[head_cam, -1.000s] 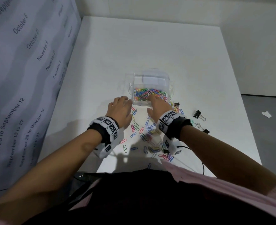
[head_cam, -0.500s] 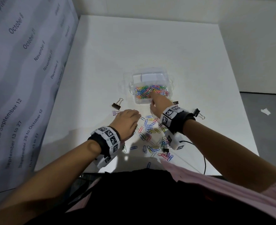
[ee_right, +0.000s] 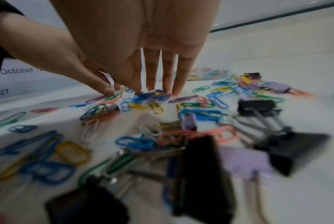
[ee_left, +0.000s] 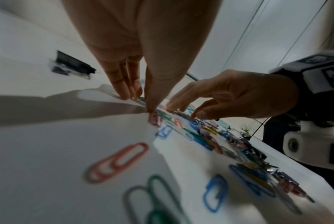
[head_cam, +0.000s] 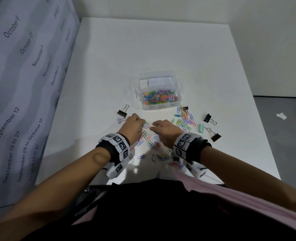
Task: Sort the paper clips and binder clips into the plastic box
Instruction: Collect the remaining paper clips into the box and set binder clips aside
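Observation:
The clear plastic box [head_cam: 180,94] stands mid-table; its near compartment holds a heap of coloured paper clips [head_cam: 158,98]. Loose paper clips [head_cam: 149,141] lie scattered between the box and my body. My left hand [head_cam: 143,123] is down on this scatter, thumb and fingers [ee_left: 124,89] drawn together around a paper clip [ee_left: 138,97] on the table. Right beside it, my right hand [head_cam: 155,126] touches the clips with nearly straight fingers [ee_right: 152,78], tips on blue clips [ee_right: 151,97]. Black binder clips [head_cam: 122,112] [head_cam: 207,117] lie on either side.
A small purple binder clip [head_cam: 120,120] sits left of my left hand. A mint binder clip [head_cam: 201,127] and another black one [head_cam: 215,137] lie right, with more paper clips [head_cam: 185,120]. A calendar-printed sheet [head_cam: 22,84] hangs along the table's left edge.
My right hand has drawn back from the box to the loose clips. My left hand came back from beside the box to the scatter, uncovering the black and purple binder clips.

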`<state>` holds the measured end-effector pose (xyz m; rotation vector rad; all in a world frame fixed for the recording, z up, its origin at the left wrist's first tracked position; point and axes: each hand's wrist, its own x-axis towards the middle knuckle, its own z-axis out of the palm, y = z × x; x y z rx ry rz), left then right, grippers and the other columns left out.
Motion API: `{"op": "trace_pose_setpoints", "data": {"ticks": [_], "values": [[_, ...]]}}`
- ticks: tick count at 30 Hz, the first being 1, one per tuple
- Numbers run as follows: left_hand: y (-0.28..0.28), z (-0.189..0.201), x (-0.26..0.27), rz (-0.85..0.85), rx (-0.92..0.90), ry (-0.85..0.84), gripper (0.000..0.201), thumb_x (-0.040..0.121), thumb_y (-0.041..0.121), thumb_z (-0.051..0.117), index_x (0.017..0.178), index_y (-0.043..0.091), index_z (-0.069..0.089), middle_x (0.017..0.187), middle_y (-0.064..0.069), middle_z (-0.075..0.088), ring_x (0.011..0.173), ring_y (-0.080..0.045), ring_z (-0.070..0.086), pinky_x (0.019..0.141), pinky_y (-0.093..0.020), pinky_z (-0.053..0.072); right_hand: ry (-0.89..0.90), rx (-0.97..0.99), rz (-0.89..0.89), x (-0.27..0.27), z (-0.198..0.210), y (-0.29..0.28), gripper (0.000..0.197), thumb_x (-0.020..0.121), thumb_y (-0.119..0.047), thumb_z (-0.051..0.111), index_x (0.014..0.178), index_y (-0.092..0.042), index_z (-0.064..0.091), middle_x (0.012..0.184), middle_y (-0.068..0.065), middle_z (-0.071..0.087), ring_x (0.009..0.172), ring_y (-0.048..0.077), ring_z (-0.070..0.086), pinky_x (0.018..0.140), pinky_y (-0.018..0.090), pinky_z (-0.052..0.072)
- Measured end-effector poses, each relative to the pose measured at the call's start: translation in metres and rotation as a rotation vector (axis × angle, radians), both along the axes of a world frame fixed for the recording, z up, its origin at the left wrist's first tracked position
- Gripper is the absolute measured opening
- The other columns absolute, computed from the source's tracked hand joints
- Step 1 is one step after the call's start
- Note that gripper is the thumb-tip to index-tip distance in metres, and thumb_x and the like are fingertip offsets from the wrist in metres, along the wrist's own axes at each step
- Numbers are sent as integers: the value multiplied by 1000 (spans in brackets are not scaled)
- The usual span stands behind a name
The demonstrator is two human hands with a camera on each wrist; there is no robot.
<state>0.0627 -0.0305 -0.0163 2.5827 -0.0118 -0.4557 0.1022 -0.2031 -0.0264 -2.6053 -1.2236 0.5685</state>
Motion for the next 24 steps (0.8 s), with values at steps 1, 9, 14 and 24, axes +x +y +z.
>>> {"op": "trace_pose_setpoints", "data": {"ticks": [1, 9, 14, 24], "values": [[-4, 0, 1, -12, -28, 6, 44, 88, 1, 49, 131, 8, 48, 121, -17, 45, 114, -29, 46, 96, -26, 35, 16, 22, -16, 0, 6, -3, 38, 70, 10, 64, 106, 0, 66, 107, 26, 65, 91, 44, 62, 78, 49, 55], [-14, 8, 10, -1, -79, 118, 69, 74, 26, 74, 135, 16, 42, 122, -13, 43, 109, -25, 50, 94, -29, 40, 184, -150, -310, 19, 37, -27, 72, 73, -34, 75, 134, -16, 40, 127, 10, 43, 115, 26, 48, 94, 31, 40], [-18, 4, 4, 6, 18, 122, 83, 65, 35, 81, 133, 14, 39, 123, -13, 38, 113, -28, 44, 97, -36, 41, 250, -139, -341, 14, 28, -16, 68, 70, -35, 78, 126, -16, 44, 120, 10, 45, 103, 25, 52, 85, 30, 42], [-23, 7, 15, -27, -36, 121, 23, 83, 13, 64, 105, 7, 63, 106, -15, 62, 98, -30, 59, 83, -33, 44, 238, -35, -373, 28, 35, -8, 22, 81, -7, 54, 95, -7, 71, 101, 12, 71, 91, 27, 63, 80, 28, 47]]}}
